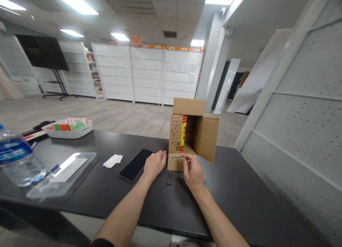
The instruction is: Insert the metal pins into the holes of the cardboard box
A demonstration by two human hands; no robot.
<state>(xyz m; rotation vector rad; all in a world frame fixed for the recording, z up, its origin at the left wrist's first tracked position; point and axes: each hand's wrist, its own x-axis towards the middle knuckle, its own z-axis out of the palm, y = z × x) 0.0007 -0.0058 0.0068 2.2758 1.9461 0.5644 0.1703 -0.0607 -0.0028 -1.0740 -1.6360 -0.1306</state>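
A cardboard box (196, 133) stands on the black table with its opening towards me and its flaps spread. Dark round dots, holes or screw heads, mark its left flap (175, 133); a row of holes runs along the lower flap (175, 163). My right hand (192, 170) is at the lower flap, thumb and fingers pinched together; anything between the fingertips is too small to name. Left of the box, my left hand (155, 164) is closed with its contents hidden, close to the phone (135, 166). Several long screws or nails (169, 178) lie side by side below the flap.
A folded white tissue (113, 160) lies left of the phone. Further left are a clear plastic case (66, 175), a large water bottle (20, 161) and a white basket (69, 133) with colourful cloth. A perforated white panel (301, 125) rises along the right.
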